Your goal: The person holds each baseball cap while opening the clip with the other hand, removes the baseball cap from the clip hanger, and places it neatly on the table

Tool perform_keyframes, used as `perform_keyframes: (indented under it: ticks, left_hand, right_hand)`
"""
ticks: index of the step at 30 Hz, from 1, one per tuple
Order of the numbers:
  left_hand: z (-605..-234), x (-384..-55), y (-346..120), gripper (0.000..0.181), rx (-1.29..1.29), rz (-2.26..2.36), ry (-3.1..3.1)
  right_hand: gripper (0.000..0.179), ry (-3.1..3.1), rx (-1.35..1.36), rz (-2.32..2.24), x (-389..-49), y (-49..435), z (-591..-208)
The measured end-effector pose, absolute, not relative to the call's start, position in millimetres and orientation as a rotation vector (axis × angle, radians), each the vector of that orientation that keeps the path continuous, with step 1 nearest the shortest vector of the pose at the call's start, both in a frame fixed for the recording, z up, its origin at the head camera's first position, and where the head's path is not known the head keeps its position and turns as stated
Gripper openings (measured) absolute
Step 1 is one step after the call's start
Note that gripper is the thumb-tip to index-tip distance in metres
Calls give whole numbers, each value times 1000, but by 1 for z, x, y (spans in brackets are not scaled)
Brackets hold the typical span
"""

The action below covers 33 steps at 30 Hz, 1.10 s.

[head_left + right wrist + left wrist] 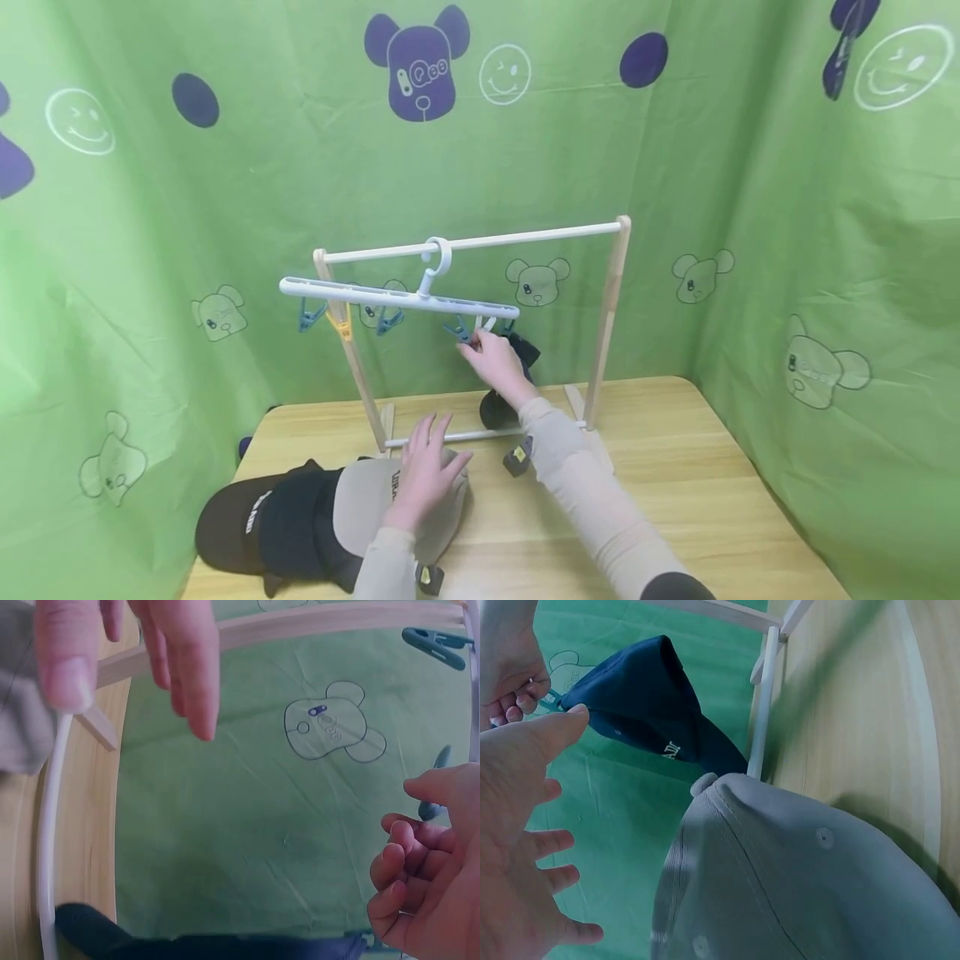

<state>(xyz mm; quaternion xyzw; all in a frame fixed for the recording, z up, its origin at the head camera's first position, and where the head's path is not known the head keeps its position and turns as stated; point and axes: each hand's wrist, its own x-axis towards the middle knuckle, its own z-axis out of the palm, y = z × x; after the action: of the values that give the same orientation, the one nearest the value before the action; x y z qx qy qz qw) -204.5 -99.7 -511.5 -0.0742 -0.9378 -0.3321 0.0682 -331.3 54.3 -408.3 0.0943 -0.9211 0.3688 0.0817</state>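
Note:
A white hanger with several small clips hangs by its hook from the rack's top bar. My right hand is at its right part, fingers curled at a white clip, the lower part of which the hand hides. Beside those fingers is a teal clip. From the end clip hangs a navy cap, partly behind my right arm in the head view. My left hand, fingers spread, hovers over a grey cap on the table, holding nothing.
The wooden rack stands at the back of the table, with a low white bar near its feet. At the front left, black and brown caps lie stacked against the grey one. Green printed curtain surrounds the table.

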Motion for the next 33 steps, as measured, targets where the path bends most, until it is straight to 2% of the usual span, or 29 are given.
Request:
perform_keyframes:
  ticks: [8,26,33]
  left_hand:
    - [-509,-214,-93,75,-246,-1012,-2835]
    - [-509,-243,-67,77,-302,-1250,-2712]
    - [-508,-254,-57,79,-284,-1317,-2710]
  right_hand:
    - [28,-2714,218,1133,-339,78,-411]
    - [54,-2785,-15,1010,-353,112,-417]
    - [56,-2832,-45,992,-362,114,-418]
